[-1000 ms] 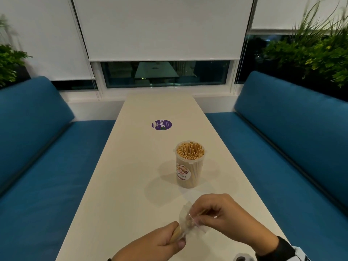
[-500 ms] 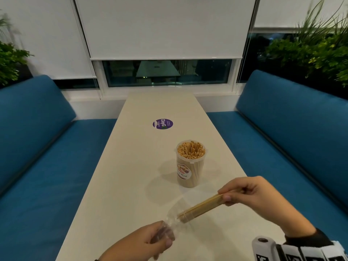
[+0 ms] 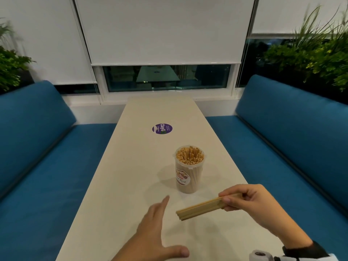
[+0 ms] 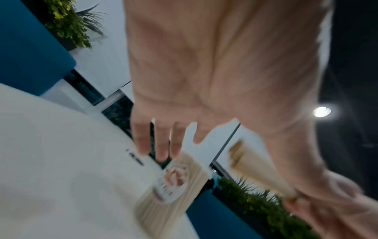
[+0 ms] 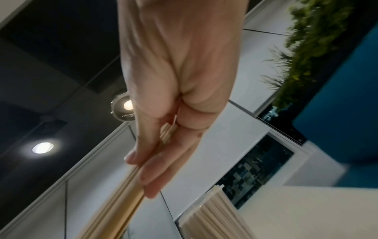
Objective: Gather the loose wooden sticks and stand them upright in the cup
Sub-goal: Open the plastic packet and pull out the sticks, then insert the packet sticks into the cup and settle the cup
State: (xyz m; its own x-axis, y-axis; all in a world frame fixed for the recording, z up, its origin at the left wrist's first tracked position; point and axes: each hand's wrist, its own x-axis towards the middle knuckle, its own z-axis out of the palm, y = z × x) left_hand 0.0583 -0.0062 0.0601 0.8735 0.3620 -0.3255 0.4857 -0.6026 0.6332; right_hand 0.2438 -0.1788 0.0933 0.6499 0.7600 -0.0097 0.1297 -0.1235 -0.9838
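A clear plastic cup (image 3: 187, 173) with a printed label stands on the cream table (image 3: 120, 185), packed with upright wooden sticks. My right hand (image 3: 244, 202) pinches one end of a bundle of wooden sticks (image 3: 201, 209), held nearly level just in front of the cup. The bundle (image 5: 114, 205) runs out past my fingertips in the right wrist view, with the cup (image 5: 212, 215) below it. My left hand (image 3: 156, 230) hovers flat over the table, fingers straight and empty, left of the bundle. The left wrist view shows the blurred cup (image 4: 174, 186) beyond those fingers (image 4: 143, 142).
A round purple sticker (image 3: 162, 128) lies on the table beyond the cup. Blue bench seats (image 3: 43, 166) run along both long sides. Window blinds close the far end, and plants (image 3: 310, 51) stand behind the right bench.
The right hand has drawn the stick bundle out of the clear wrapper and to the right. The left hand has let go of the wrapper and now spreads flat.
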